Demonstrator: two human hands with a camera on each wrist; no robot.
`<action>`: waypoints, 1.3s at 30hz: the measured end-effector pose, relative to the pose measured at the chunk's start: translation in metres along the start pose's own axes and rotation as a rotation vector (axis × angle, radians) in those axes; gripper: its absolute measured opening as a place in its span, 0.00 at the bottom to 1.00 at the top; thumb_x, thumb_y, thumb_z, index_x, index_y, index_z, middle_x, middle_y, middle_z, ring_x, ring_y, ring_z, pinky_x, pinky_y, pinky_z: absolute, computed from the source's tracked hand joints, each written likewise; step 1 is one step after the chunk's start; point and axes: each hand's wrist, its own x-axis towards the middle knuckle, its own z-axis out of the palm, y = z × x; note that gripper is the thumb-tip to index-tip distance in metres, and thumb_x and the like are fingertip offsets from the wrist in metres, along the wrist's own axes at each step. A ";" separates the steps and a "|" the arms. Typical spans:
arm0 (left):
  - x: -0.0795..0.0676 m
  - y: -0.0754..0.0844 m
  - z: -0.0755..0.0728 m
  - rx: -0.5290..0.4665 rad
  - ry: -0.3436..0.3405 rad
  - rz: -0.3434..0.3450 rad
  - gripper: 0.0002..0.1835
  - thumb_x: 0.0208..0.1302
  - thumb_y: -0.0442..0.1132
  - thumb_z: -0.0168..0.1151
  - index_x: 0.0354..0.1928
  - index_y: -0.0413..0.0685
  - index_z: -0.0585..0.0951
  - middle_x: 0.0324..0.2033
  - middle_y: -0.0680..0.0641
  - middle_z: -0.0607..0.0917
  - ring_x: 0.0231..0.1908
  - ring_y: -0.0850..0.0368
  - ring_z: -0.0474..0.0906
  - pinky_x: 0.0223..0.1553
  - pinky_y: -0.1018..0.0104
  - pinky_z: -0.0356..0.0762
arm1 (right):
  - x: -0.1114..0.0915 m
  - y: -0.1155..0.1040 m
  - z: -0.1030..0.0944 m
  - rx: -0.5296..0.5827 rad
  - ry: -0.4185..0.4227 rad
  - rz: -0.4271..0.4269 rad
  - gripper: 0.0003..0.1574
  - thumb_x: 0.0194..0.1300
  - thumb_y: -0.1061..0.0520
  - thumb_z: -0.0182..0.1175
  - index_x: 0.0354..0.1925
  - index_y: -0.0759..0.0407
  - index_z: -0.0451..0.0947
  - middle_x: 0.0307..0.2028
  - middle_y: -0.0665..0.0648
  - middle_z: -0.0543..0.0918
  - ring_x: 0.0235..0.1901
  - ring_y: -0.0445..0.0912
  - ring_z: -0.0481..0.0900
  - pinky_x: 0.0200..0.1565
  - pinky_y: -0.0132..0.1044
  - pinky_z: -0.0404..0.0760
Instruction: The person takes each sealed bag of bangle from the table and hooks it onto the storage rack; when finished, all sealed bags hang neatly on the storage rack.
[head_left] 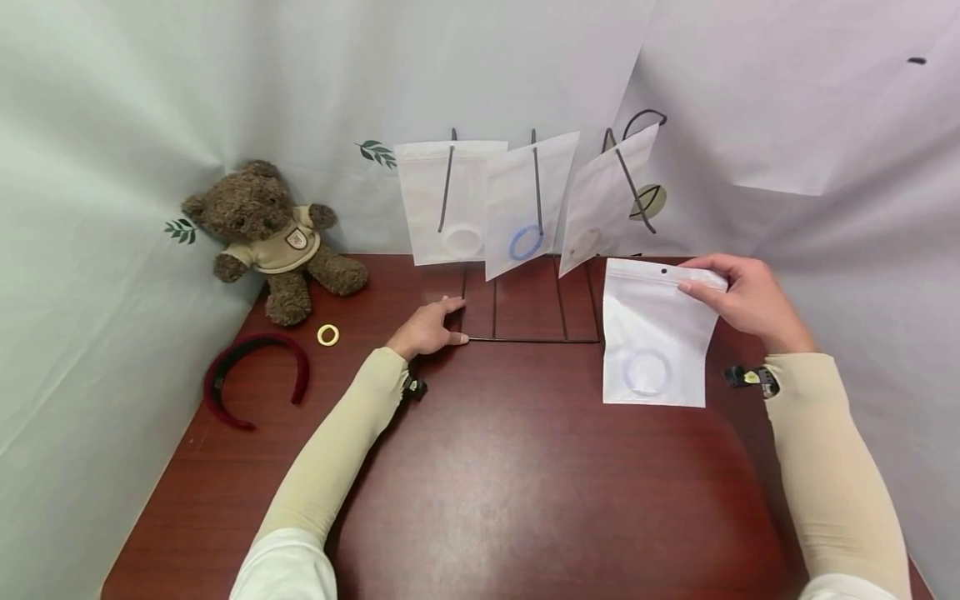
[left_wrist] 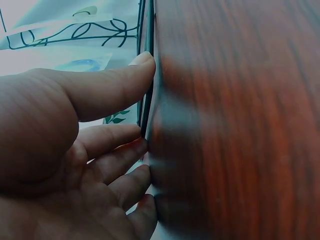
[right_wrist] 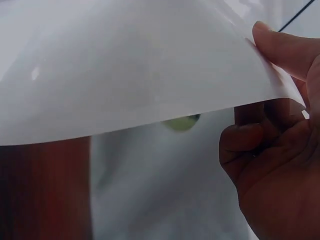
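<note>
My right hand (head_left: 750, 293) pinches the top right corner of a white zip-top bag (head_left: 663, 333), thumb in front. The bag hangs upright over the table, a pale ring showing through its lower part and a small hanging hole near the top. In the right wrist view the bag's sheet (right_wrist: 125, 75) spreads out from my thumb. At the front left corner of a black wire display rack (head_left: 532, 340), my left hand (head_left: 426, 327) rests low on the table. The left wrist view has its thumb touching the rack's base wire (left_wrist: 145, 112), fingers extended to the tabletop.
Three white bags (head_left: 450, 200) hang from the rack's hooks, one with a blue ring (head_left: 526, 242). At left sit a brown teddy bear (head_left: 288, 237), a dark red headband (head_left: 300, 367) and a small yellow ring (head_left: 319, 338). White curtains (head_left: 525, 67) enclose the table (head_left: 525, 467).
</note>
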 end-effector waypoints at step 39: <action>0.001 -0.011 -0.003 -0.019 0.013 0.046 0.40 0.70 0.41 0.72 0.81 0.49 0.67 0.81 0.43 0.65 0.84 0.46 0.51 0.82 0.48 0.55 | 0.011 -0.150 0.056 0.246 0.078 -0.586 0.16 0.59 0.70 0.75 0.46 0.59 0.91 0.39 0.58 0.93 0.39 0.31 0.86 0.44 0.22 0.80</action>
